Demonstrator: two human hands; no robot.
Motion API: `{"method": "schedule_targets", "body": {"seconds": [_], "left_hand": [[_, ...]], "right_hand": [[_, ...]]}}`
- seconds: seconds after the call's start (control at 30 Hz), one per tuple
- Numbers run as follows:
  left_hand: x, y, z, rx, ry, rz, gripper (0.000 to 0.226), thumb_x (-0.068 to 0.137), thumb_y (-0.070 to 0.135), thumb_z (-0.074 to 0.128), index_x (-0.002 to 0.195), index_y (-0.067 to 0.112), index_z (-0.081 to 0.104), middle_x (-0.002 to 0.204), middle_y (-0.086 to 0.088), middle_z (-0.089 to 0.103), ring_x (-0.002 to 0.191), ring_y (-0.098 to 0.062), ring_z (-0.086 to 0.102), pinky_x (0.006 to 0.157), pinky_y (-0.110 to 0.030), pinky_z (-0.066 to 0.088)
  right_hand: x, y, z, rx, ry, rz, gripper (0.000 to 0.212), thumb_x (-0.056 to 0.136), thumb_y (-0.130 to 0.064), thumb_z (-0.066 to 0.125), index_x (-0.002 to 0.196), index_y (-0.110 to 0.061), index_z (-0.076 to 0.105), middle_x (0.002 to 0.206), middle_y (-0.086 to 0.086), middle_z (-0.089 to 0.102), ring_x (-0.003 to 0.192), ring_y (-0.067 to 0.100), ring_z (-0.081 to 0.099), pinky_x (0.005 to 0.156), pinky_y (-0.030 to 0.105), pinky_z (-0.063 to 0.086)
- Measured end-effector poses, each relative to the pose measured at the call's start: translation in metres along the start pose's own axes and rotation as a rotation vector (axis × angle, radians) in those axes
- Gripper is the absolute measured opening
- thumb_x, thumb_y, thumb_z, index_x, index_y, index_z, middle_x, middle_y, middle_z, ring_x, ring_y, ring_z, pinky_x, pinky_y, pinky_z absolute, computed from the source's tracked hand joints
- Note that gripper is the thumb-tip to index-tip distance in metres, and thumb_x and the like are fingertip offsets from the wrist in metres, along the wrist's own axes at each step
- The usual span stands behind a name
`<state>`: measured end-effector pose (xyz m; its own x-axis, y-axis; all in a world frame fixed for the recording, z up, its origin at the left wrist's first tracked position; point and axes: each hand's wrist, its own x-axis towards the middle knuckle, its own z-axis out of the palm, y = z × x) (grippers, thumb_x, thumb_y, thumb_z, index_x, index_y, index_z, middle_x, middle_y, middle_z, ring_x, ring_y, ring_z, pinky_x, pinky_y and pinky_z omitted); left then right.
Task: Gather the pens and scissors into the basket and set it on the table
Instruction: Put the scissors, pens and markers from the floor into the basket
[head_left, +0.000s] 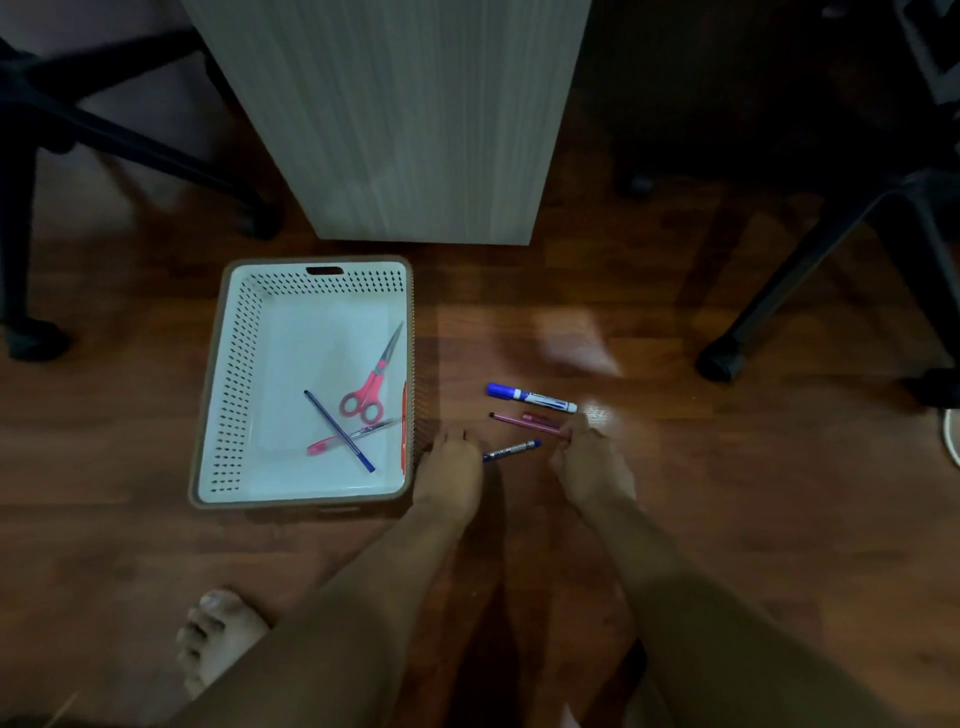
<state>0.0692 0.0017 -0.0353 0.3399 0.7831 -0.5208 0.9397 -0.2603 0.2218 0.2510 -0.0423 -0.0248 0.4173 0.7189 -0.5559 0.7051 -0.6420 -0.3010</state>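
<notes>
Left hand (451, 470) grip closed on blue pen (511, 450) end; right hand (589, 457) grip pinches pink pen (524, 422). Scissors (371, 382) lie inside basket (218, 364) on floor (727, 493).

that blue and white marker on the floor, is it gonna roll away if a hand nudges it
Probably: the blue and white marker looks round-bodied and lies flat on a smooth, glossy wooden floor, so a sideways nudge would likely roll it. It appears rigid and should lift without bending. Its cap end looks thicker, which may curve its roll.

Scissors (370, 378) in basket (218, 332)
</notes>
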Motion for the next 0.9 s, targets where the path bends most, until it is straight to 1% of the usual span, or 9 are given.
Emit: {"method": "schedule_targets", "body": {"seconds": [0.13, 0.23, 0.33, 0.5, 0.6, 0.67, 0.77, 0.83, 0.9], "left_hand": [[-0.005, -0.003, 0.001, -0.105, -0.058, -0.132, 0.036, 0.102, 0.005, 0.055, 0.136, 0.005, 0.069, 0.140, -0.019, 0.064, 0.126, -0.036, 0.066, 0.109, -0.044, 0.055], [-0.011, -0.005, -0.002, -0.340, -0.135, -0.197, 0.031, 0.099, 0.016, 0.068, 0.128, 0.010, 0.073, 0.130, -0.015, 0.073, 0.119, -0.034, 0.071, 0.101, -0.038, 0.057], [-0.012, -0.006, -0.009, -0.623, -0.195, -0.199, 0.012, 0.098, 0.024, 0.072, 0.109, 0.020, 0.072, 0.113, -0.005, 0.076, 0.106, -0.026, 0.073, 0.092, -0.036, 0.055], [-0.005, -0.025, -0.048, -0.870, -0.026, -0.161, 0.015, 0.098, 0.030, 0.074, 0.109, 0.019, 0.072, 0.103, 0.000, 0.077, 0.099, -0.023, 0.074, 0.086, -0.033, 0.053], [-0.007, -0.048, -0.070, -1.037, 0.157, -0.216, 0.009, 0.096, 0.028, 0.076, 0.100, 0.023, 0.071, 0.083, 0.004, 0.076, 0.079, -0.016, 0.076, 0.078, -0.028, 0.053], [-0.010, -0.069, -0.077, -1.093, 0.246, -0.277, 0.013, 0.094, 0.029, 0.078, 0.101, 0.019, 0.073, 0.085, 0.002, 0.076, 0.080, -0.017, 0.076, 0.081, -0.031, 0.057], [-0.012, -0.098, -0.079, -1.096, 0.271, -0.408, 0.025, 0.093, 0.028, 0.079, 0.110, 0.011, 0.074, 0.103, -0.010, 0.078, 0.106, -0.031, 0.076, 0.098, -0.041, 0.060], [-0.016, -0.117, -0.074, -0.961, 0.278, -0.494, 0.021, 0.092, 0.031, 0.078, 0.104, 0.014, 0.074, 0.103, -0.002, 0.077, 0.102, -0.026, 0.073, 0.090, -0.032, 0.054], [-0.021, -0.132, -0.067, -0.861, 0.278, -0.553, 0.020, 0.092, 0.031, 0.078, 0.102, 0.014, 0.074, 0.100, 0.000, 0.073, 0.098, -0.025, 0.071, 0.082, -0.029, 0.048]], "right_hand": [[-0.003, -0.003, 0.005, -0.004, 0.004, 0.006, 0.036, 0.096, -0.018, 0.056, 0.132, -0.021, 0.057, 0.128, 0.012, 0.069, 0.119, 0.038, 0.067, 0.093, 0.044, 0.055], [-0.006, -0.007, 0.009, -0.009, 0.018, 0.034, 0.037, 0.096, -0.018, 0.057, 0.133, -0.019, 0.055, 0.130, 0.012, 0.068, 0.119, 0.039, 0.068, 0.093, 0.044, 0.055], [-0.008, -0.014, 0.011, 0.002, 0.044, 0.010, 0.050, 0.095, -0.015, 0.055, 0.145, -0.019, 0.046, 0.133, 0.013, 0.066, 0.119, 0.041, 0.068, 0.094, 0.048, 0.056], [-0.008, -0.030, 0.015, -0.082, -0.002, -0.006, 0.042, 0.099, -0.017, 0.056, 0.140, -0.015, 0.053, 0.138, 0.014, 0.066, 0.122, 0.039, 0.069, 0.096, 0.048, 0.056], [-0.012, -0.037, 0.019, -0.206, 0.000, -0.005, 0.037, 0.101, -0.012, 0.049, 0.136, -0.012, 0.061, 0.131, 0.014, 0.071, 0.120, 0.038, 0.071, 0.095, 0.048, 0.058], [-0.015, -0.042, 0.024, -0.301, -0.025, -0.011, 0.035, 0.103, -0.012, 0.050, 0.135, -0.010, 0.065, 0.131, 0.013, 0.072, 0.121, 0.037, 0.071, 0.096, 0.047, 0.059], [-0.020, -0.049, 0.026, -0.348, -0.058, -0.007, 0.034, 0.097, -0.015, 0.061, 0.130, -0.007, 0.070, 0.128, 0.014, 0.073, 0.119, 0.036, 0.072, 0.096, 0.045, 0.060], [-0.023, -0.057, 0.024, -0.284, -0.071, -0.005, 0.032, 0.088, -0.020, 0.071, 0.118, -0.008, 0.075, 0.119, 0.014, 0.076, 0.112, 0.037, 0.074, 0.093, 0.043, 0.061], [-0.022, -0.068, 0.018, -0.174, -0.057, -0.010, 0.032, 0.083, -0.027, 0.076, 0.110, -0.009, 0.076, 0.112, 0.015, 0.077, 0.106, 0.037, 0.075, 0.088, 0.041, 0.060]]}}
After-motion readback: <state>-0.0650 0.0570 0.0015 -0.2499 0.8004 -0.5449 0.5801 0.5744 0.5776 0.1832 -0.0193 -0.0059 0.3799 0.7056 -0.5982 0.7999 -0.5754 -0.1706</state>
